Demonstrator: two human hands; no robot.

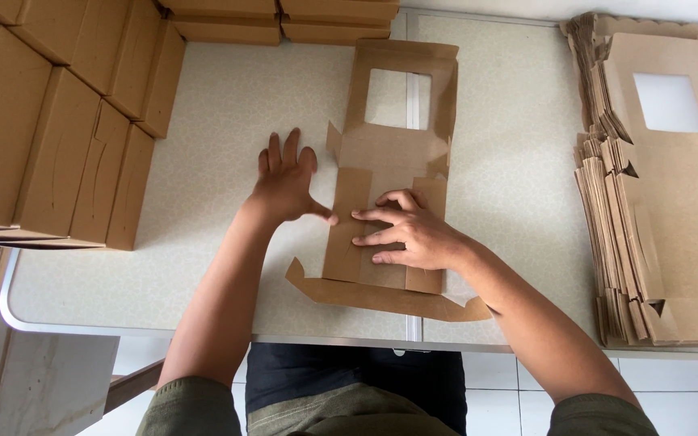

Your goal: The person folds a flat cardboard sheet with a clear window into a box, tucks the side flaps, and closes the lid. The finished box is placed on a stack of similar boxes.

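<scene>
Item in hand: one flat brown cardboard box blank with a square window cut-out (393, 161), lying lengthwise at the middle of the pale speckled table (203, 178). Its near side panels are lying folded inward over the base; the windowed lid panel at the far end and the long curved flap at the near edge are lying flat, not yet raised.

Right hand (409, 234): open, fingers spread, pressing down on the folded-in panels.

Left hand (284, 182): open, palm flat on the table just beside the blank's left edge, thumb touching the folded panel.

Finished stock: stacked brown cardboard boxes, closed and assembled (50, 121), are filling the left side of the table, with more along the far edge.

Unworked stock: a thick pile of flat brown window-box blanks (656, 202) is sitting at the right, well apart from the hands.

Progress, as judged: many boxes look done, a large pile is waiting, and the present blank is appearing to be at an early fold.
</scene>
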